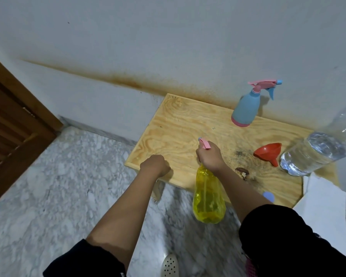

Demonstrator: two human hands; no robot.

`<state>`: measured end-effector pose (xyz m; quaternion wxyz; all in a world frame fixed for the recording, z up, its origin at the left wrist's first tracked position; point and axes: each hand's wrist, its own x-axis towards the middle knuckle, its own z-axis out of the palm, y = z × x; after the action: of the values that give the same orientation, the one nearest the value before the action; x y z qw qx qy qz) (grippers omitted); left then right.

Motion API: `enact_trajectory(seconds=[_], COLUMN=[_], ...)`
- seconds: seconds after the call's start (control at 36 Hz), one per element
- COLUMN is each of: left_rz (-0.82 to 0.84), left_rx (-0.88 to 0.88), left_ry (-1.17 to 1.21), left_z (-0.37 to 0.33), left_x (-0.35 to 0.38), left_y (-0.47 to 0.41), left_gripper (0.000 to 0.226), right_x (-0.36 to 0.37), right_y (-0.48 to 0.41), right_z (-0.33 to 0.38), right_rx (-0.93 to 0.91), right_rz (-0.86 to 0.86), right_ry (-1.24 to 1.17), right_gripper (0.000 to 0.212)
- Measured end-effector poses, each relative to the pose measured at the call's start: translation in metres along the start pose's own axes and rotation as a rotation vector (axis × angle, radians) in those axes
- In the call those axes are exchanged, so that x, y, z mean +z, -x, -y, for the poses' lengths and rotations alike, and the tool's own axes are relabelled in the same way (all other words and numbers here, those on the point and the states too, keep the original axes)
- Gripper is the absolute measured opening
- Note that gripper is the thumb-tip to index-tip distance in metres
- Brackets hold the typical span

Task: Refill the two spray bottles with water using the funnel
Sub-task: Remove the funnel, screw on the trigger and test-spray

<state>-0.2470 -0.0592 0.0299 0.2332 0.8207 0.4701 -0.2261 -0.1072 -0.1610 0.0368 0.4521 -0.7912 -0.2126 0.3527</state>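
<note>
Spray bottle point(208, 196), yellow, in right hand point(211, 156); left hand point(155, 164) apart.

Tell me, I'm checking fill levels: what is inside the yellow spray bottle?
Through the wall of the yellow spray bottle a thin dip tube shows; no water line is plain. The right hand covers its neck.

Viewpoint: one wide-angle camera on the person's head, above a low wooden table point(180, 120).
Direction: forward and steeply down, taking in table, marble floor point(68, 176) and the wall point(168, 37) behind.
Distance: close, at arm's length; left hand point(155, 164) and right hand point(210, 156) sit mid-frame at the table's near edge.
Views: a single one.
</note>
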Motion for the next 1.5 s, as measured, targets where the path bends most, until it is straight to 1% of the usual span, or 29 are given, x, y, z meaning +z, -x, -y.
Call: enact_trajectory(seconds=[0.06, 0.19, 0.28, 0.39, 0.5, 0.67, 0.81, 0.89, 0.97, 1.14, 1.19, 1.28, 1.36, 1.42, 1.44, 1.5], left_rz=[0.000, -0.003, 0.012, 0.026, 0.025, 0.026, 0.016, 0.003, -0.007, -0.017, -0.015, 0.011, 0.042, 0.065, 0.080, 0.120], left_rx=[-0.013, -0.039, -0.046, -0.053, -0.050, -0.044, -0.043, -0.044, -0.044, -0.030, 0.000, 0.110, 0.266, 0.362, 0.403, 0.465], left_ry=[-0.040, -0.123, -0.144, -0.156, -0.150, -0.135, -0.131, -0.129, -0.129, -0.103, -0.064, 0.065, 0.270, 0.381, 0.418, 0.483], left_z=[0.000, 0.000, 0.001, 0.002, 0.003, 0.003, 0.004, 0.004, 0.005, 0.004, 0.003, -0.002, -0.011, -0.017, -0.020, -0.028], left_x=[-0.001, -0.002, -0.002, -0.001, 0.001, 0.002, 0.003, 0.003, 0.003, 0.001, -0.001, -0.004, -0.007, -0.009, -0.010, -0.016], left_y=[0.002, 0.006, 0.007, 0.007, 0.007, 0.007, 0.006, 0.006, 0.005, 0.007, 0.010, 0.012, 0.019, 0.022, 0.024, 0.029], left_gripper=[0.019, 0.024, 0.023, 0.014, 0.013, 0.013, 0.012, 0.012, 0.012, 0.021, 0.025, 0.030, 0.021, 0.019, 0.023, 0.037], right_x=[0.001, 0.002, 0.002, 0.000, 0.000, -0.002, -0.003, -0.004, -0.002, -0.001, -0.002, -0.005, -0.010, -0.014, -0.015, -0.019], right_y=[0.001, 0.004, 0.005, 0.005, 0.005, 0.010, 0.011, 0.012, 0.013, 0.015, 0.016, 0.017, 0.016, 0.014, 0.014, 0.010], right_z=[-0.001, 0.000, 0.001, 0.004, 0.003, 0.003, 0.007, 0.011, 0.012, 0.016, 0.017, 0.022, 0.030, 0.038, 0.042, 0.051], right_rx=[-0.003, -0.016, -0.028, -0.034, -0.011, -0.030, -0.040, -0.038, -0.032, -0.033, -0.044, -0.061, -0.121, -0.171, -0.196, -0.254], right_rz=[-0.004, 0.011, 0.002, 0.011, 0.004, 0.001, 0.021, 0.019, 0.013, -0.024, -0.044, -0.082, -0.141, -0.195, -0.226, -0.302], right_ry=[0.015, 0.086, 0.071, 0.033, 0.040, 0.040, 0.038, 0.024, 0.024, 0.037, 0.023, -0.017, -0.029, -0.025, -0.025, -0.019], right_gripper=[0.008, 0.001, 0.002, 0.004, 0.012, 0.004, 0.010, 0.018, 0.022, 0.026, 0.021, 0.005, 0.006, 0.007, 0.008, 0.009])
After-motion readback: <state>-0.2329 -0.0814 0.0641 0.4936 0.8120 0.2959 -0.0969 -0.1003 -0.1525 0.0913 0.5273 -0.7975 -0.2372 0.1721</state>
